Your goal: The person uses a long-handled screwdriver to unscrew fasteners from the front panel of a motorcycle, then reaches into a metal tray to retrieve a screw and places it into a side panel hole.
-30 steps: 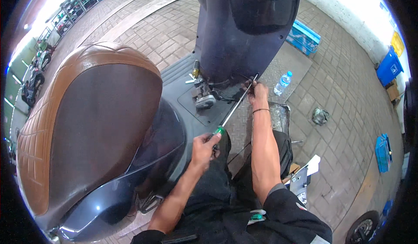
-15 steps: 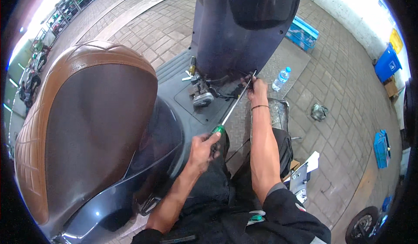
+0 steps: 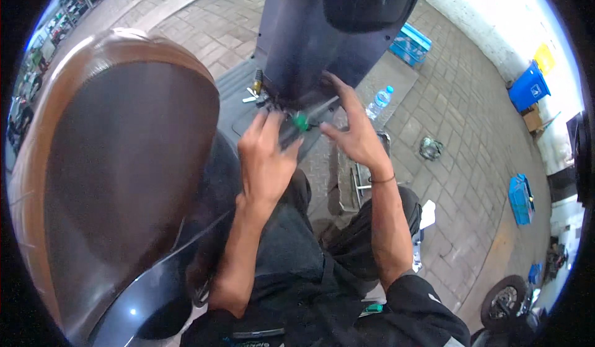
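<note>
A screwdriver with a green handle (image 3: 300, 122) and a blurred metal shaft lies or hangs between my hands, over the scooter's floorboard (image 3: 238, 80). My left hand (image 3: 266, 155) is just left of the handle, fingers stretched and thumb apart; I cannot tell if it touches the handle. My right hand (image 3: 354, 133) is spread wide near the shaft's tip, its index finger reaching toward the scooter's dark front panel (image 3: 316, 49). Beyond my left fingers, a small part with a gold-coloured body (image 3: 258, 82) shows, and the metal part beside it is mostly hidden by that hand.
The brown scooter seat (image 3: 130, 155) fills the left side. A water bottle (image 3: 379, 102) stands right of the floorboard, with a metal tray (image 3: 341, 189) nearer me. A blue toolbox (image 3: 410, 43), a crumpled clear bag (image 3: 431, 149) and a blue basket (image 3: 521, 199) are on the paving.
My left hand has moved forward, its fingers opening from around the green handle. My right hand has come back from the panel's base and spread. The screwdriver has moved forward, and the view has shifted.
</note>
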Demonstrator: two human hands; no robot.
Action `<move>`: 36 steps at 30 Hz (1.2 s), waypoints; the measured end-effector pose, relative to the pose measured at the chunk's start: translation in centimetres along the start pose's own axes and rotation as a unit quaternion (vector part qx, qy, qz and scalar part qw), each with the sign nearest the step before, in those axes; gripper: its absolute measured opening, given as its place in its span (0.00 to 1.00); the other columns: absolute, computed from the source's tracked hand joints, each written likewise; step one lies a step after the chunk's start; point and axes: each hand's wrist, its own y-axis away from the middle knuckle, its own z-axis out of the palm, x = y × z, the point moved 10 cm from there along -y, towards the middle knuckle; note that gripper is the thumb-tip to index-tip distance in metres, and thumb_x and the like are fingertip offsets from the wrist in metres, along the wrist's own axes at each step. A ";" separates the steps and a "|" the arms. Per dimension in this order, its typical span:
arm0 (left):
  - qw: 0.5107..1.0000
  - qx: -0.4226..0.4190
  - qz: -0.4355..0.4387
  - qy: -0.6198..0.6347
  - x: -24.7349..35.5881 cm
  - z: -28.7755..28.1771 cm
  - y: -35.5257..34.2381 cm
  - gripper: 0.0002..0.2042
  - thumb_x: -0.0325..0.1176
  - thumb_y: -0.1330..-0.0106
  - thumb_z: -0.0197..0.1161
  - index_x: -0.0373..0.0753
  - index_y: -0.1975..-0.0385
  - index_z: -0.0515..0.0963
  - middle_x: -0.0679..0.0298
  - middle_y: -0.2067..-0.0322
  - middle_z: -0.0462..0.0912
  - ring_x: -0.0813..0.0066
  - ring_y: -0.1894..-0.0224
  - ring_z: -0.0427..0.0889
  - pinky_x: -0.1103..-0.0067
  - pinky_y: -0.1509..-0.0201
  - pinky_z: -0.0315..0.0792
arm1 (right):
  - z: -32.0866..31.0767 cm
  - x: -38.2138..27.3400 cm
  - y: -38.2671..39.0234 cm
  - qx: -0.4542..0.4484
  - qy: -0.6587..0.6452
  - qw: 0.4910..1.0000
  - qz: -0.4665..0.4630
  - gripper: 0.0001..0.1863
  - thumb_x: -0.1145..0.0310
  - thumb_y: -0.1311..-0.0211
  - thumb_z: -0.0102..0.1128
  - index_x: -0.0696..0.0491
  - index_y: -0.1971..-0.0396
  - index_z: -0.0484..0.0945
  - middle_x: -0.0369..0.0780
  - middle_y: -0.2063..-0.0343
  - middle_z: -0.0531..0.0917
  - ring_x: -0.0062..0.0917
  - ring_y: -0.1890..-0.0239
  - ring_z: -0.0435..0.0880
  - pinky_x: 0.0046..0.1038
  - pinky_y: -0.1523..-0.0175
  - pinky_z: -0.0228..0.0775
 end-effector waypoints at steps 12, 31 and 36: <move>0.973 -0.129 0.024 0.189 -2.1 13.6 -7.4 0.29 0.37 0.38 0.67 0.30 0.40 0.68 0.46 0.49 0.79 0.47 0.43 0.77 0.65 0.36 0.69 | -15.8 -4.4 -3.8 0.233 -0.032 0.967 -0.097 0.29 0.72 0.36 0.63 0.55 0.36 0.64 0.43 0.48 0.76 0.28 0.48 0.80 0.29 0.46 0.78; 0.928 -0.307 0.071 -0.199 -9.4 27.1 3.8 0.38 0.32 0.46 0.68 0.39 0.32 0.63 0.48 0.32 0.62 0.46 0.28 0.57 0.51 0.29 0.56 | -16.9 7.3 -3.1 0.339 -0.034 0.940 -0.006 0.40 0.81 0.44 0.70 0.48 0.35 0.58 0.42 0.48 0.74 0.28 0.48 0.80 0.30 0.54 0.87; 0.926 -0.311 0.072 -0.203 -9.6 27.0 3.8 0.39 0.32 0.48 0.67 0.39 0.31 0.62 0.47 0.33 0.62 0.46 0.28 0.57 0.50 0.29 0.56 | -17.4 8.5 -3.1 0.349 -0.017 0.937 0.009 0.40 0.80 0.44 0.71 0.48 0.35 0.58 0.42 0.48 0.74 0.28 0.48 0.80 0.30 0.54 0.87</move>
